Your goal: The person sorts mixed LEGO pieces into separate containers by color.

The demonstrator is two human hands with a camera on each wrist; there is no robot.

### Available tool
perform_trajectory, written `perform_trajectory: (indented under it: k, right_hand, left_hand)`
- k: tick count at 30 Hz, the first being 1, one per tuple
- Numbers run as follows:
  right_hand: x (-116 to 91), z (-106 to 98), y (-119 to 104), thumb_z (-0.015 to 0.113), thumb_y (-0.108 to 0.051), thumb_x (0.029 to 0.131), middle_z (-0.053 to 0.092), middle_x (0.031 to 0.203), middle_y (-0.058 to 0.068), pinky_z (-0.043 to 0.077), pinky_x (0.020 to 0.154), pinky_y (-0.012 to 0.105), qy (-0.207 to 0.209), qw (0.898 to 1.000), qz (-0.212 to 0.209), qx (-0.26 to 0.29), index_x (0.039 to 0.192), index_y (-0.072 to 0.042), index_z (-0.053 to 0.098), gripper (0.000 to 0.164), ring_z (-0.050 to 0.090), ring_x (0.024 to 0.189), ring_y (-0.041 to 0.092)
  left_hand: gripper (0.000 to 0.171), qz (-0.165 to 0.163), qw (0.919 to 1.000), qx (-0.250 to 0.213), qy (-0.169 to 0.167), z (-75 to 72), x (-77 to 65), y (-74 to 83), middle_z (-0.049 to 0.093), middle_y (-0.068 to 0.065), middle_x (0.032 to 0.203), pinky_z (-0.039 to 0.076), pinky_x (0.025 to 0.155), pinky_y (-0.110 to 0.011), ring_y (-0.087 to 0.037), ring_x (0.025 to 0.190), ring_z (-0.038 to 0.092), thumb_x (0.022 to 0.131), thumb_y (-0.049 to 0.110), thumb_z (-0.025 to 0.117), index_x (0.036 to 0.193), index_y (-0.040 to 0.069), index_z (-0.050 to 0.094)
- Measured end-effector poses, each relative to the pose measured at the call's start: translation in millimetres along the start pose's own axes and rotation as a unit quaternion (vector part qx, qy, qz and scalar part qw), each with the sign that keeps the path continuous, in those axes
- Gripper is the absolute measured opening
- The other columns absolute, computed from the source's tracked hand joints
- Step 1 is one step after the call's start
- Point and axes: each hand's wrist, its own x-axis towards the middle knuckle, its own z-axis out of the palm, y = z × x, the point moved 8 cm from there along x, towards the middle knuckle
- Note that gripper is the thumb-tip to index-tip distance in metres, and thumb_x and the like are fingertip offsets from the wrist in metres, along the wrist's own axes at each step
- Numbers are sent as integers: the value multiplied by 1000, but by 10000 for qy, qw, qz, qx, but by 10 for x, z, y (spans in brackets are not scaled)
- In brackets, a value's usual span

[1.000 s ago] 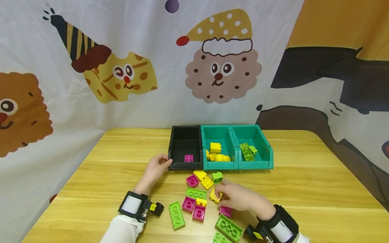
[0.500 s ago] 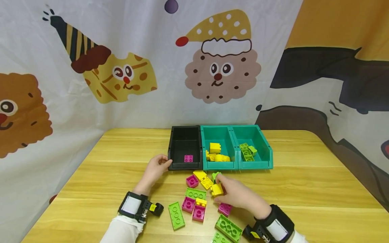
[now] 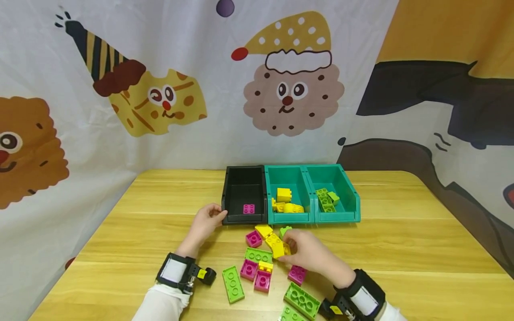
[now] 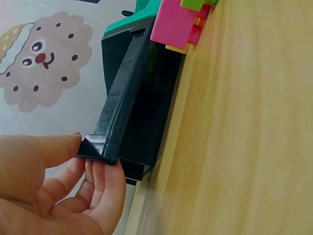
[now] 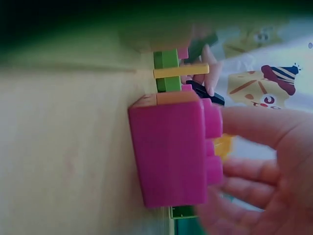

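Observation:
My left hand [image 3: 206, 221] pinches the front left corner of a black bin [image 3: 245, 219], thumb above and fingers beneath its edge in the left wrist view. A magenta brick [image 3: 249, 209] lies inside that bin. My right hand [image 3: 311, 253] pinches a yellow building brick [image 3: 278, 250] among the loose bricks, beside another yellow brick [image 3: 273, 239] and in front of a green one [image 3: 285, 230] partly hidden by the fingers. In the right wrist view a magenta brick [image 5: 168, 154] stands large in front, so only a bit of yellow [image 5: 223, 146] shows near my fingers.
Right of the black bin stand a teal bin [image 3: 291, 218] with yellow bricks and a second teal bin [image 3: 337, 217] with green bricks. Several green, magenta and yellow bricks lie on the wooden table [image 3: 413, 249]. Behind hangs a printed cloth [image 3: 225, 89].
My right hand has turned the yellow brick over and shifted it a little left and away from me. A magenta brick near its wrist has moved slightly. My left hand stays on the black bin.

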Motion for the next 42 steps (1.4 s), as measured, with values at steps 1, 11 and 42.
perform_trajectory:
  k: [1,11,42]
  right_hand:
    - [2,-25,-6,82,-25,72,57,77,-5,46,58,20,145,9998,-45,94,86,-12,60,29,51,69,12]
    - [-61,-310,-96,80,-12,74,64,85,5,51,57,17,1678,9830,-476,570,99,-2,63,31,56,66,4]
    - [482,-671,281,75,-18,80,66,96,16,50,56,26,2111,9762,447,-217,111,3,60,40,60,68,16]
  left_hand:
    - [15,-5,10000,-7,-2,1,0,-2,51,-7,84,55,72,-31,-13,74,50,91,10,62,95,-4,57]
    - [15,-1,10000,-61,-22,3,5,-12,52,-8,84,55,71,-29,-13,74,50,91,10,61,95,-4,57]
    - [13,186,9998,-19,18,-5,3,-8,54,-7,79,54,68,-31,-13,67,51,90,8,63,93,-4,58]
